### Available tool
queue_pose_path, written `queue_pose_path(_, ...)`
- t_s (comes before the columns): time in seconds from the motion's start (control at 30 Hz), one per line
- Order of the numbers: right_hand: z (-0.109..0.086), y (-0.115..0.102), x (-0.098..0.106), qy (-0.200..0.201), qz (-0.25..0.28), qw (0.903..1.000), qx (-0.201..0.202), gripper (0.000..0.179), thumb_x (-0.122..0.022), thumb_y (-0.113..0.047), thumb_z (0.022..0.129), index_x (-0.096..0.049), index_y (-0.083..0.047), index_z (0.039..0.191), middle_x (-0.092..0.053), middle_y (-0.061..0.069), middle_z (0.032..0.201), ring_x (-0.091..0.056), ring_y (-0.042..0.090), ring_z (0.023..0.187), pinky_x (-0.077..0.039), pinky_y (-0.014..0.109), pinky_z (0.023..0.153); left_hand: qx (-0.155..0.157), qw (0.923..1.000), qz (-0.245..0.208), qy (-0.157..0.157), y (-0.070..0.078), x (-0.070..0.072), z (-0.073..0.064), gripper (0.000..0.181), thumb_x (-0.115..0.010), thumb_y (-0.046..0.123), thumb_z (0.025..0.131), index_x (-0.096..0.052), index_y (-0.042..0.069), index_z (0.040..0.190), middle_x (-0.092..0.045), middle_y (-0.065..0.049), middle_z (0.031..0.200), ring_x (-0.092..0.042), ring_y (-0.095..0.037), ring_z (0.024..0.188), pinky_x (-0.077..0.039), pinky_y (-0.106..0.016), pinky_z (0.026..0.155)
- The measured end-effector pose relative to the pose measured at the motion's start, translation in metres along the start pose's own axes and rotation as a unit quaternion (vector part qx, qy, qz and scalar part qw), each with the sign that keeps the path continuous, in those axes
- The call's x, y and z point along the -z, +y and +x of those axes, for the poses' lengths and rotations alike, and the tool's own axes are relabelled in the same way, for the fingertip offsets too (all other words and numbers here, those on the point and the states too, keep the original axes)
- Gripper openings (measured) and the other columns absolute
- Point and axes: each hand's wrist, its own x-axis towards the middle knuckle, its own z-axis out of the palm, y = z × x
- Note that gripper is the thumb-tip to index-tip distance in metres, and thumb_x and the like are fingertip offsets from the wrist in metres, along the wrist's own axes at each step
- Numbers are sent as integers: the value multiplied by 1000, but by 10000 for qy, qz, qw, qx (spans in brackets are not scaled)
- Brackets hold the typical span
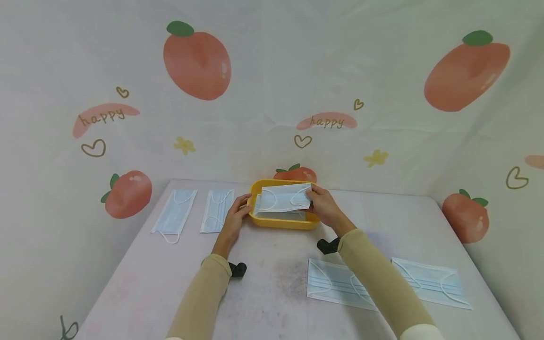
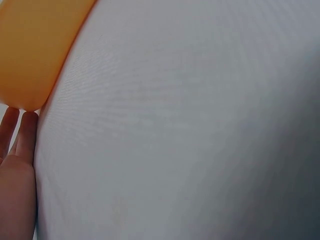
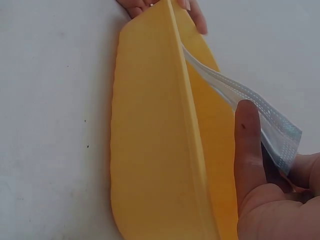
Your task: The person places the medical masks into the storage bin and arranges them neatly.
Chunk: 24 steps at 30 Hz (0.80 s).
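Note:
A blue face mask is held over the yellow basket, its ear loops facing up. My right hand pinches the mask's right end; the right wrist view shows that end of the mask between thumb and fingers. Beneath it, more mask material lies in the basket, mostly covered. With its fingers at the rim, my left hand holds the basket's left end. In the left wrist view only a few fingers show, against the basket's outer wall.
Two masks lie to the left, one farther out and one beside my left hand. Nearer on the right are two more masks, partly behind my right sleeve. A printed cloth hangs behind the table.

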Motion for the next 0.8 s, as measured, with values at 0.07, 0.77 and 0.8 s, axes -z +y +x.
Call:
queue_pose_path(0.07,2,1,-3,35,-51,10000,-30,49,-34,-22,112,-31,-8,159,-51,18,147,-65,21,111,-54,42,106,57,10000,-40,-48,1,1,1,46,-48,16,107,-45,13,152,-41,-18,158,-44,-33,141,-36,-50,121)
queue_pose_path(0.77,21,13,-18,159,-149,9992,-325,47,-39,-24,111,-39,-7,155,-57,17,142,-65,20,105,-60,27,88,26,9998,-30,-180,33,-1,-19,48,-48,10,105,-43,5,153,-41,-23,157,-47,-34,139,-42,-43,115)
queue_pose_path(0.8,22,13,-18,163,-191,9991,-339,47,-39,-24,111,-39,-7,155,-57,16,142,-65,20,105,-60,27,88,31,9998,-29,-183,33,-1,-19,48,-48,10,105,-43,5,152,-41,-22,157,-47,-34,139,-42,-43,115)
